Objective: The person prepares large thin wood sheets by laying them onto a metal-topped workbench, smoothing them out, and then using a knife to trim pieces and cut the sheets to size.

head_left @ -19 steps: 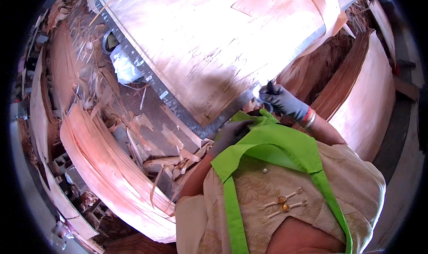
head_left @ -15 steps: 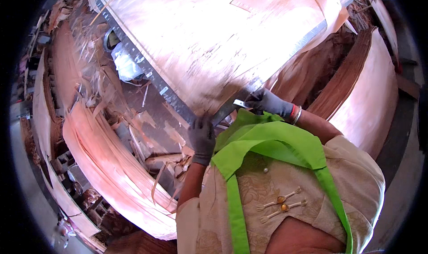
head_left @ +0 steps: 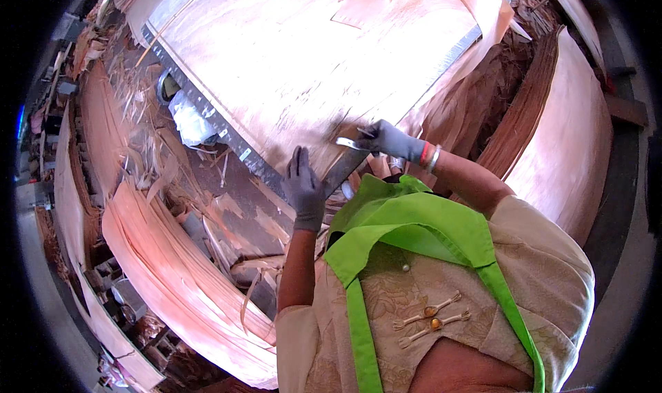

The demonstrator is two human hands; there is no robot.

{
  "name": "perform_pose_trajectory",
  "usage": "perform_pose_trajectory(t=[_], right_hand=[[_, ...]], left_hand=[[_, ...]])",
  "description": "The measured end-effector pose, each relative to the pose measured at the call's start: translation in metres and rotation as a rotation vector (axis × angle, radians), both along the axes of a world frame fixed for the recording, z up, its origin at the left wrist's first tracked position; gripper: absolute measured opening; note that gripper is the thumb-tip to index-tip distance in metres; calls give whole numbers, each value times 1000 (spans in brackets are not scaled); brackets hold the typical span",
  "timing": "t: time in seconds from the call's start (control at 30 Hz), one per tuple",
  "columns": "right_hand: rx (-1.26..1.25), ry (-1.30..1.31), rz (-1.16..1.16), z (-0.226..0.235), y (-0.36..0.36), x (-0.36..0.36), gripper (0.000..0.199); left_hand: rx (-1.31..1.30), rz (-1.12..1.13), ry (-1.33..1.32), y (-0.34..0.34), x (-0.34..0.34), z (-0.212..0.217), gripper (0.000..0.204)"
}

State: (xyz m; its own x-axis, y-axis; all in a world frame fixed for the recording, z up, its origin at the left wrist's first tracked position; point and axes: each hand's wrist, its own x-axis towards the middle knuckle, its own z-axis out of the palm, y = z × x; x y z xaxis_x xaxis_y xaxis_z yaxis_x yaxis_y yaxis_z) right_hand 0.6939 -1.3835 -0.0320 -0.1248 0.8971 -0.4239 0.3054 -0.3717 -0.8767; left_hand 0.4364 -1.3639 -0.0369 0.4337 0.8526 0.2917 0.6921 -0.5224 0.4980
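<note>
Veneer sheet [head_left: 289, 62] lies flat on metal-edged table [head_left: 207, 114] – near corner sits just ahead of the green apron [head_left: 407, 220]. L hand [head_left: 303, 186], grey glove, fingers spread flat on the sheet edge at that corner, gripping nothing; R hand [head_left: 389, 139] closed around a small blade [head_left: 348, 143] w/ tip on the sheet, just right of the corner. Judgement: keep L palm pressing close to the cut, blade drawn away from fingers – thin veneer likely splits if lifted.
</note>
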Motion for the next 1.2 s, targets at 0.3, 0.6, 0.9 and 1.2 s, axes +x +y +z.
perform_pose_trajectory(t=[0.3, 0.6, 0.9, 1.2], right_hand=[[-38, -99, -134, -14, 41, -17, 44], [-310, -15, -351, 25, -33, -56, 22], [-24, 116, -261, -2, 94, -21, 27], [-174, 43, -321, -10, 141, -34, 21]], left_hand=[[213, -338, 463, 29, 54, -27, 54], [177, -284, 452, 24, 61, -19, 44], [142, 45, -48, 111, 13, -26, 59], [280, -221, 594, 138, 48, -41, 50]])
